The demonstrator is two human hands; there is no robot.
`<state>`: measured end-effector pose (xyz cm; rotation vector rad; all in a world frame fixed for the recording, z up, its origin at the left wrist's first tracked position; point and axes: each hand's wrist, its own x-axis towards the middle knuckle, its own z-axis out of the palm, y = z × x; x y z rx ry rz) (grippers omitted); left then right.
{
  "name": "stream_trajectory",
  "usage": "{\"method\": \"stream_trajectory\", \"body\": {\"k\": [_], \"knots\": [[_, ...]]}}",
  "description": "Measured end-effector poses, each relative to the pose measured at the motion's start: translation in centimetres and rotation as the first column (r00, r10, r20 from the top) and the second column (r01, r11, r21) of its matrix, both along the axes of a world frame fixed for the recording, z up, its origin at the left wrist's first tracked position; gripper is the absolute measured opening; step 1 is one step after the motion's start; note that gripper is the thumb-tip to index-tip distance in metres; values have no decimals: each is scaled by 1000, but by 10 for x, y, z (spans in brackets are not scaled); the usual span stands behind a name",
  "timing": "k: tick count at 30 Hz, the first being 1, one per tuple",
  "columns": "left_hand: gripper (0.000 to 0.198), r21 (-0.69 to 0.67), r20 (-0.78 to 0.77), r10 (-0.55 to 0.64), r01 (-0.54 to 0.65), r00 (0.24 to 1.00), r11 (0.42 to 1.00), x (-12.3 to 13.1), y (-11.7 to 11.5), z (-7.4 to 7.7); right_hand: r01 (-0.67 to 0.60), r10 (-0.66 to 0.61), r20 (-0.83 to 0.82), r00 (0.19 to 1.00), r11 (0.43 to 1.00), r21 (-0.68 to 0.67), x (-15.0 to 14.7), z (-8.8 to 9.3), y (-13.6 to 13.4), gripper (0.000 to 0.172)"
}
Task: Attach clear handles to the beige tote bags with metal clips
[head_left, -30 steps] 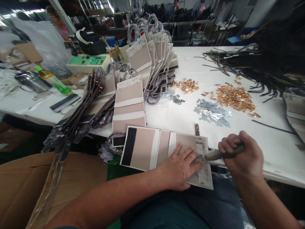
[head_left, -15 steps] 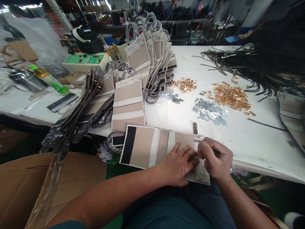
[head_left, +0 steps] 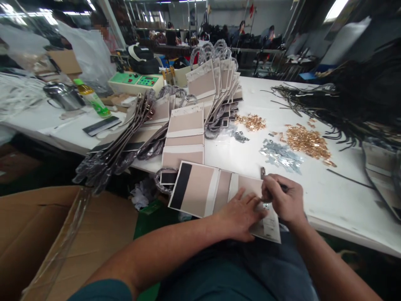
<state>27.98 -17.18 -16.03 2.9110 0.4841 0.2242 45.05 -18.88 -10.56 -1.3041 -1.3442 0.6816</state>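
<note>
panel [head_left: 197, 184] lies open at the near edge of the table [head_left: 232, 152], its lower right part reaching toward the wearer's lap. right hand [head_left: 283, 198] has shifted over the panel's right end, a fist closed around a hand tool [head_left: 283, 188] that is mostly hidden by the fingers. this places the work, by judgement, at the upper half of the pale end strip, beside a small metal fitting [head_left: 266, 205]. the tool tip's contact with the panel cannot be told. left hand [head_left: 241, 217] is spread flat on the panel, pressing rather than gripping, fingertips just beside the fist; whether the two hands touch cannot be told.

differences from the earlier frames: one second ago the fist stood beyond the panel's right edge with the tool's shaft exposed; now it covers that area. half a second ago the slot at the strip's top end was visible and the fitting was hidden; now the reverse holds. the left hand's placement is unchanged. grey plates [head_left: 280, 155] and gold-coloured pieces [head_left: 307, 142] remain heaped beyond the panel.
</note>
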Motion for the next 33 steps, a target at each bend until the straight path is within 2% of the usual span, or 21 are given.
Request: {"method": "stream_trajectory", "body": {"k": [4, 9, 12, 15, 17, 19, 21, 24, 26, 30, 33], "knots": [[86, -9, 27, -8, 8, 1000, 1000, 1, 1, -4, -82, 82, 233, 969, 997, -11, -6, 4, 5, 50], [84, -41, 57, 8, -6, 998, 999, 1, 1, -5, -134, 120, 307, 944, 991, 26, 1, -4, 1, 49], [80, -18, 57, -5, 6, 998, 1000, -1, 2, -3, -80, 83, 218, 972, 997, -21, 10, -9, 0, 49], [80, 7, 36, -16, 15, 999, 1000, -2, 2, -1, 3, -5, -37, 999, 999, -47, 16, 4, 0, 46], [83, 6, 34, -14, 14, 999, 1000, -2, 3, -1, 55, -39, -200, 979, 996, 74, 15, 19, -2, 40], [86, -7, 46, -9, 9, 999, 1000, -2, 4, -2, 107, -28, -287, 958, 959, 264, 11, 29, -5, 36], [86, -18, 54, -14, 15, 998, 1000, -1, 5, -2, 109, -15, -269, 963, 934, 341, 8, 28, -7, 37], [84, -18, 36, -30, 30, 999, 999, 0, 6, 0, 90, -60, -164, 985, 979, 181, 8, 10, -11, 45], [84, -16, 19, -41, 42, 999, 999, 1, 6, 1, 98, -85, -113, 990, 989, 114, 11, 1, -12, 48], [86, -12, -4, -19, 19, 1000, 1000, 3, 5, 2, 115, -73, -199, 977, 971, 209, 15, 1, -13, 42], [85, -15, -14, -17, 16, 1000, 1000, 4, 5, 4, 132, -96, -200, 975, 976, 176, 18, -5, -12, 44]]}}
